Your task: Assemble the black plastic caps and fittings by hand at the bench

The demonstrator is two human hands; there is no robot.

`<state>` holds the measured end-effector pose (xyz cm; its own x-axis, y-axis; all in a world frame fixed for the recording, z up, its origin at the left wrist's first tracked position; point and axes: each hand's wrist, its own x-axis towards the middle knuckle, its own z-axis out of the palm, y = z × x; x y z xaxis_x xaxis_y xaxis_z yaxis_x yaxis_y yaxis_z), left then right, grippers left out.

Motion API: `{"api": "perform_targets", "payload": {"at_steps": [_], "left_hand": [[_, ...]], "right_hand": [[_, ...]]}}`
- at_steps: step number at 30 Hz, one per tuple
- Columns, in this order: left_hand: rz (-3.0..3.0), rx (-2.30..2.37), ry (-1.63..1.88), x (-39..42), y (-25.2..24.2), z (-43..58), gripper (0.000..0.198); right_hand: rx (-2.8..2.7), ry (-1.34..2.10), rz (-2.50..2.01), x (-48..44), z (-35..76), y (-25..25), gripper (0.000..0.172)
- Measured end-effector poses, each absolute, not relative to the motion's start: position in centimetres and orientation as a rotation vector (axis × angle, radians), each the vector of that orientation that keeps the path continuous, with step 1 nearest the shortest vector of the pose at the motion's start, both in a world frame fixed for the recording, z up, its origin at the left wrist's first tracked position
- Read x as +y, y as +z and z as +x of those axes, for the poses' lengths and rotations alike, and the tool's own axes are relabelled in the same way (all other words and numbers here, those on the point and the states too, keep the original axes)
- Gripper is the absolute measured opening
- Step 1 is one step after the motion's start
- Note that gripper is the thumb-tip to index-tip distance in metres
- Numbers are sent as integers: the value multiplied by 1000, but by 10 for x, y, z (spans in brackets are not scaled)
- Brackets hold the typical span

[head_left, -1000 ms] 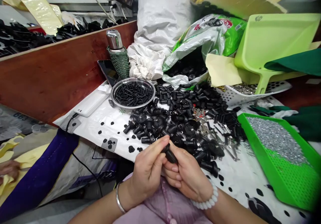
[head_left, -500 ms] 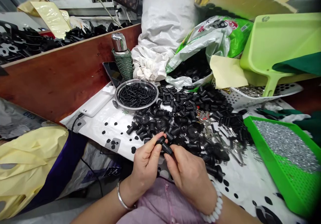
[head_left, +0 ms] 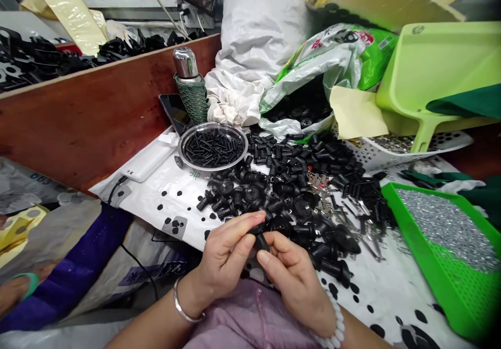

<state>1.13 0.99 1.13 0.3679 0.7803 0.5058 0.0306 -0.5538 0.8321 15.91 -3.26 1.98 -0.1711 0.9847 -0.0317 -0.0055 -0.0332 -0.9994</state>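
Both hands meet on one black plastic part with a wider head and a round stem (head_left: 261, 243), just in front of a heap. The head end is pinched between the thumb and fingers of my left hand (head_left: 225, 252), which partly cover it. My right hand (head_left: 295, 276) closes its thumb and fingertips around the stem end. Beyond them lies a heap of similar black plastic parts (head_left: 282, 187), mixed with thin metal pieces (head_left: 323, 187). Behind the heap on the left, a round steel dish (head_left: 213, 167) holds black screw-like pieces (head_left: 213, 147).
At the right stands a green tray (head_left: 434, 281) with small silvery pieces. Behind it are a white perforated basket (head_left: 364, 156) and a light-green dustpan (head_left: 450, 72). A flask (head_left: 186, 70) and a white power bank (head_left: 148, 161) sit by the wooden board (head_left: 97, 109).
My left fingers have shifted further over the part's head, and the part has tilted more upright. At the lower left, the yellow cloth has drawn away and another person's limb shows.
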Motion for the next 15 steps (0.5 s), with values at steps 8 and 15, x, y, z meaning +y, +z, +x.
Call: {"api": "perform_targets", "payload": {"at_steps": [8, 15], "left_hand": [[1695, 589, 1090, 10, 20, 13, 58], [1852, 706, 1003, 7, 24, 11, 22]], "right_hand": [[-1377, 1264, -1053, -35, 170, 23, 20], [-1617, 1038, -1106, -39, 179, 24, 19]]}}
